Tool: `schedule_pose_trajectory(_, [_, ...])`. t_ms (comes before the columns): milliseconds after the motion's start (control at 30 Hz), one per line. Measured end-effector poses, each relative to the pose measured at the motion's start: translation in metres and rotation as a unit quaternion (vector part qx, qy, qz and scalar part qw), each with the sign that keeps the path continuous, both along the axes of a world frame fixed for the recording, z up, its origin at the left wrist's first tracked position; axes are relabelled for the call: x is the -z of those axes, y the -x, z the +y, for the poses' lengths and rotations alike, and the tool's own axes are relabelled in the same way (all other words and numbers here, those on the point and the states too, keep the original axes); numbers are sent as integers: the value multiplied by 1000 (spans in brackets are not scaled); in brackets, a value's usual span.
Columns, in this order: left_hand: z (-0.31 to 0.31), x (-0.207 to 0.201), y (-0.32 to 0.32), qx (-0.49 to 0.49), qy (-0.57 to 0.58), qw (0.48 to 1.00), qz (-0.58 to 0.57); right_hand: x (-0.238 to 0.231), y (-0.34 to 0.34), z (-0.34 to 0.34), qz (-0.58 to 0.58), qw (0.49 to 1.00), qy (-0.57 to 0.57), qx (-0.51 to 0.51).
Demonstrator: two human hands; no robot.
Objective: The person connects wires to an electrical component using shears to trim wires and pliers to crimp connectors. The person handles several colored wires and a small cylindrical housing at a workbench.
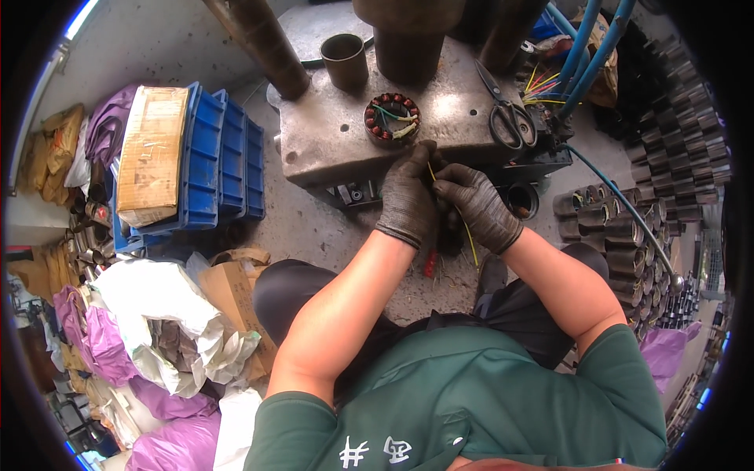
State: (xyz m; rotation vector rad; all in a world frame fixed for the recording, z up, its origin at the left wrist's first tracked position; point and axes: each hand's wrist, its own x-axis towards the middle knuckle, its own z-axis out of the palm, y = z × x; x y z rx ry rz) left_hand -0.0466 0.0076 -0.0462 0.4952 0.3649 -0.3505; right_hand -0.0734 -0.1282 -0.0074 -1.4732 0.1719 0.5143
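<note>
Both hands wear dark, grimy knit gloves and meet just in front of the metal press bed [314, 141]. My left hand [408, 196] is closed, its fingers pinching a thin yellow wire or sleeve [473, 247]. Close beside it, my right hand [475, 200] is closed on the same yellow strand, which hangs down below the hands. Beyond the fingertips, a motor stator [393, 118] with copper-red windings and green and pale leads rests on the bed. Black-handled scissors [506, 118] lie to its right.
An open metal cylinder [344, 63] stands behind the stator, near the press columns. Stacked blue crates [208, 157] and a cardboard box [153, 153] are at left. Many metal sleeves [620, 220] are stacked at right. A red-handled tool [430, 263] lies below my hands.
</note>
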Motion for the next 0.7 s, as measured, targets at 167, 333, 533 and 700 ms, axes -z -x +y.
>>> schedule_pose_trajectory(167, [1,0,-7,17,-16,998,66,11,7,0,34,998,-53,16])
schedule_pose_trajectory(333, [-8,-10,-3,-42,-121,992,15,23,10,1,14,996,-87,34])
schedule_pose_trajectory(533, [-7,-31,7,-24,-189,982,2,23,10,0,-6,995,-90,51])
schedule_pose_trajectory(700, [-5,-8,-2,-49,-291,953,-72,25,9,7,-112,993,10,37])
